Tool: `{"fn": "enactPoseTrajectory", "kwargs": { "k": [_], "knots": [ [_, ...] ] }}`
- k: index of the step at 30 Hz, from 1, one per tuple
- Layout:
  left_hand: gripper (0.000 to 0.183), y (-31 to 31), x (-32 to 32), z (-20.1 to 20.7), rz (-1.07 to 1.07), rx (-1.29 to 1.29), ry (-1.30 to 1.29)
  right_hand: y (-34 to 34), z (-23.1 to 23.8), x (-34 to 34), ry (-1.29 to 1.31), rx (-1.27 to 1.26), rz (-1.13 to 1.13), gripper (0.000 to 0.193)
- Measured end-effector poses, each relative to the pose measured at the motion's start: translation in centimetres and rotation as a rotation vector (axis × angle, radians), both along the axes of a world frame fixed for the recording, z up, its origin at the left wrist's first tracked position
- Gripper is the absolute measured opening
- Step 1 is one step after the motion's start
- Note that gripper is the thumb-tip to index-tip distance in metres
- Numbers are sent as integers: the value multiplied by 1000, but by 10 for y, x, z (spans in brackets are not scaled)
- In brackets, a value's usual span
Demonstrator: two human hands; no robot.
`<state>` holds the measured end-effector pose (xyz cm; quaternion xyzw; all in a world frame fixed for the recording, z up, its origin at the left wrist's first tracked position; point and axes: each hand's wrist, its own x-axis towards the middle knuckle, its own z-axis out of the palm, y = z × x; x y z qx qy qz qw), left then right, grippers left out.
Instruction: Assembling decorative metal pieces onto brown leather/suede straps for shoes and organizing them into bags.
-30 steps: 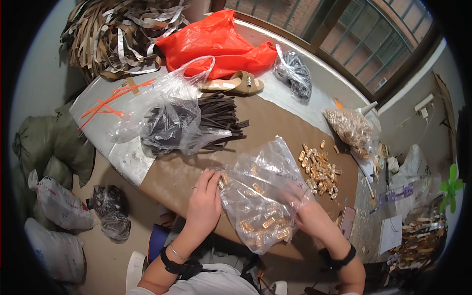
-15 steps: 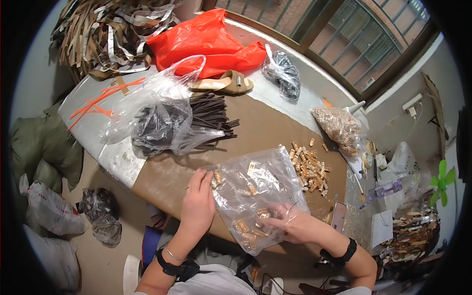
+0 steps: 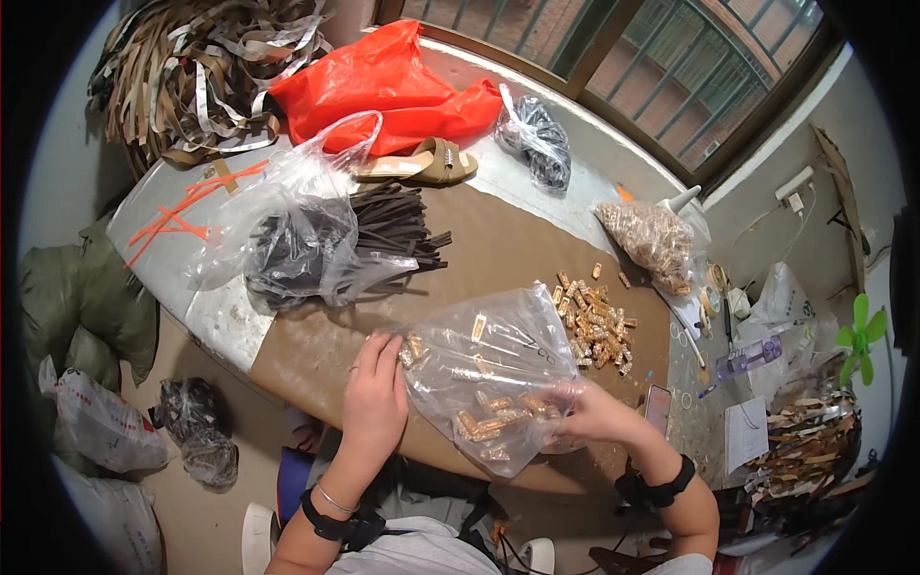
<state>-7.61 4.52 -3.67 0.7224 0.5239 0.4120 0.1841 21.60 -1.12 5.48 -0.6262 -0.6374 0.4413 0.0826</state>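
A clear plastic bag (image 3: 498, 369) with small gold metal ornaments (image 3: 489, 422) inside lies tilted across the near edge of the table. My left hand (image 3: 377, 388) grips its left edge, fingers closed beside a couple of the gold pieces. On the other side, my right hand (image 3: 586, 412) reaches in through the bag's right end. Its curled fingers show through the plastic, closed around gold pieces that are partly hidden. A loose pile of similar gold ornaments (image 3: 599, 326) sits on the brown sheet (image 3: 508, 240), just beyond the bag.
Dark strips in clear plastic (image 3: 307, 244) lie left of centre. Behind them are a brown sandal (image 3: 431, 165), a red bag (image 3: 383, 91) and heaped ribbons (image 3: 206, 77). A filled clear bag (image 3: 647, 240) stands far right, a phone (image 3: 657, 407) nearer, and a green fan (image 3: 862, 335) at the right.
My right hand has drawn a little up and right inside the bag. The gold pieces have shifted within it, and the bag's top has spread flatter. My left hand keeps its hold.
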Motion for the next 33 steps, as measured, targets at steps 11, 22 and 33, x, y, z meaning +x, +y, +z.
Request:
{"fn": "enactPoseTrajectory", "kwargs": {
  "k": [11, 22, 33],
  "knots": [
    [35, 2, 3, 1, -17, -28, 8, -23, 15, 64, 1028, -351, -703, 32],
    [37, -2, 2, 3, -4, -33, 87, -8, 7, 107, 1087, -115, -759, 31],
    [35, 1, 6, 5, -4, -6, 78, -31, 52, 62, 390, -117, -93, 24]
  ]
}}
